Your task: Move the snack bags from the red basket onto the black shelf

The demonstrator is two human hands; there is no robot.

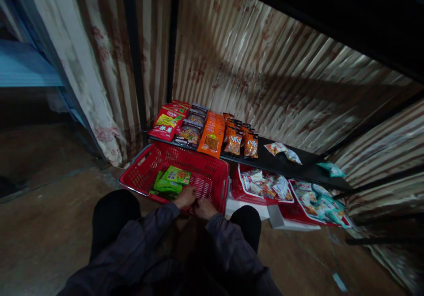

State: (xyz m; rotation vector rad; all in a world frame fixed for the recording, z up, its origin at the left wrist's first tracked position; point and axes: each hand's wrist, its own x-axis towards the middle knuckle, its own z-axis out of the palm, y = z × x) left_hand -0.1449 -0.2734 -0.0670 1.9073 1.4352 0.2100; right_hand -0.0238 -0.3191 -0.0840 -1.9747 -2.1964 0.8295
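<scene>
A red plastic basket [215, 172] with slotted walls stands on the floor before my knees. Several green snack packets [172, 180] lie in its left part. My left hand [186, 197] is at the front of the basket, just right of the green packets, its fingers curled closed. Close beside it, my right hand [204, 208] is also closed, over the basket's front side. The fingertips of both hands are dark and small here, so whatever they hold does not show.
Behind the basket, a low black shelf [308, 165] bears red packets [167, 121], dark packets [190, 130], an orange packet [212, 134] and small orange bags [233, 141]. Two red baskets of wrapped snacks [265, 183] [318, 201] stand to the right. Black posts [134, 53] and curtains surround the shelf.
</scene>
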